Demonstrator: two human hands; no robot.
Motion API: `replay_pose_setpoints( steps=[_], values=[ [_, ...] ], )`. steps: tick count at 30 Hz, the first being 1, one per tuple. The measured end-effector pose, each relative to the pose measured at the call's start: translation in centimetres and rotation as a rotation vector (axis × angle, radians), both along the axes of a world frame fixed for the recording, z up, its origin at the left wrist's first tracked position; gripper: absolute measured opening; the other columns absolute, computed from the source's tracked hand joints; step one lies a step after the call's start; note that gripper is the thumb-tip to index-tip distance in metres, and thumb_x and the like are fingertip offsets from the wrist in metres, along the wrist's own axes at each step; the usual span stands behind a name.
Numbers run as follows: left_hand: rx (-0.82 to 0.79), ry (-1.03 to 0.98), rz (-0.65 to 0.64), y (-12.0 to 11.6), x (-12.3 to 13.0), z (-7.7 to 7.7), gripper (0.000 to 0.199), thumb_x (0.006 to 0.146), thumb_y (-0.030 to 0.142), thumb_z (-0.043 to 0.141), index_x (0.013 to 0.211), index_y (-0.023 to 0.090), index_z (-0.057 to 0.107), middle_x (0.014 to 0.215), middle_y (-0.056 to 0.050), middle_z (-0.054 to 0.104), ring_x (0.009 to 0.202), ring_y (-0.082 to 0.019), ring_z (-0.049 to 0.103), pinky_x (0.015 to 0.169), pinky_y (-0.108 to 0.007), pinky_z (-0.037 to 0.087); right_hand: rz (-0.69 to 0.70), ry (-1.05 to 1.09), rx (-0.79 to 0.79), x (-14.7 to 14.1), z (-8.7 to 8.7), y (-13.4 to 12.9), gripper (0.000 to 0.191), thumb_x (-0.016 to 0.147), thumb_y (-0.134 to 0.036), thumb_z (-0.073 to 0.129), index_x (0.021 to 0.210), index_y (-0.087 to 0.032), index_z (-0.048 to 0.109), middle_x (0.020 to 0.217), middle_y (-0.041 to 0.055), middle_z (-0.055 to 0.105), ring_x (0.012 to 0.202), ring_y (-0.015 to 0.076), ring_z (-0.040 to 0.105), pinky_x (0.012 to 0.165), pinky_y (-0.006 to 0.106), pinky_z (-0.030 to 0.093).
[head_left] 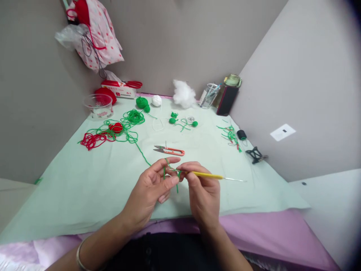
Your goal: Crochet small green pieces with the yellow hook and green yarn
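My left hand point(153, 188) pinches green yarn point(143, 153), which loops over its raised index finger and trails back to a tangled green heap point(134, 117). In my right hand point(204, 194) is a crochet hook with a yellow handle point(208, 175), its metal tip at the yarn between both hands. A short green tail hangs below the left thumb. Just beyond my fingers lie orange-handled thread snips point(173, 151) on the pale green cloth point(93, 188).
Red yarn point(93, 140) and a clear tub point(99, 109) stand left. At the back are a tissue box point(118, 89), white stuffing point(184, 94), a clear cup point(209, 96) and a phone point(227, 100). Green scraps point(229, 134) and a black spool point(241, 135) lie right.
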State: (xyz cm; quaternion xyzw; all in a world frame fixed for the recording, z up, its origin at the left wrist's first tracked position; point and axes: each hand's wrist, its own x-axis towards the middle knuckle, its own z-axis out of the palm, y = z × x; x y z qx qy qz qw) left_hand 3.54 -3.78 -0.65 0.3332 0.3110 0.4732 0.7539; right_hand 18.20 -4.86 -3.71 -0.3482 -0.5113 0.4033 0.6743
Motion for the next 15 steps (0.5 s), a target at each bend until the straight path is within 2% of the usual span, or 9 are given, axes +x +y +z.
replay_pose_setpoints(
  steps=[4, 8, 11, 15],
  values=[
    [0.002, 0.002, -0.009, -0.03, -0.10, -0.05, 0.036, 0.086, 0.025, 0.088, 0.121, 0.025, 0.078, 0.093, 0.001, 0.067, 0.052, 0.001, 0.038, 0.047, -0.015, 0.030, 0.050, 0.076, -0.063, -0.02, -0.30, 0.06, 0.016, 0.102, -0.026, 0.069, 0.108, -0.031, 0.083, 0.099, 0.0016, 0.077, 0.081, 0.0130, 0.068, 0.076, 0.028, 0.056],
    [0.010, 0.005, 0.009, 0.08, -0.10, 0.02, 0.025, 0.087, 0.024, 0.086, 0.111, 0.021, 0.080, 0.087, 0.001, 0.067, 0.051, 0.000, 0.037, 0.048, -0.015, 0.031, 0.065, 0.069, -0.069, -0.13, -0.15, 0.06, 0.015, 0.101, -0.029, 0.070, 0.108, -0.030, 0.083, 0.101, 0.0028, 0.077, 0.080, 0.0143, 0.068, 0.076, 0.031, 0.057],
    [-0.004, 0.013, 0.043, 0.33, -0.19, 0.12, 0.017, 0.087, 0.023, 0.086, 0.102, 0.020, 0.080, 0.080, 0.003, 0.062, 0.049, 0.001, 0.036, 0.048, -0.015, 0.031, 0.047, 0.063, -0.054, -0.18, -0.08, 0.21, 0.015, 0.100, -0.028, 0.071, 0.108, -0.030, 0.083, 0.099, 0.0023, 0.074, 0.076, 0.0133, 0.067, 0.073, 0.031, 0.056],
    [-0.034, 0.020, 0.057, 0.70, -0.38, 0.21, 0.019, 0.084, 0.024, 0.088, 0.101, 0.020, 0.081, 0.075, 0.005, 0.057, 0.047, 0.001, 0.035, 0.047, -0.015, 0.030, 0.047, 0.100, -0.073, -0.21, -0.08, 0.29, 0.014, 0.100, -0.030, 0.071, 0.107, -0.029, 0.084, 0.095, 0.0024, 0.073, 0.076, 0.0142, 0.070, 0.070, 0.030, 0.059]
  ],
)
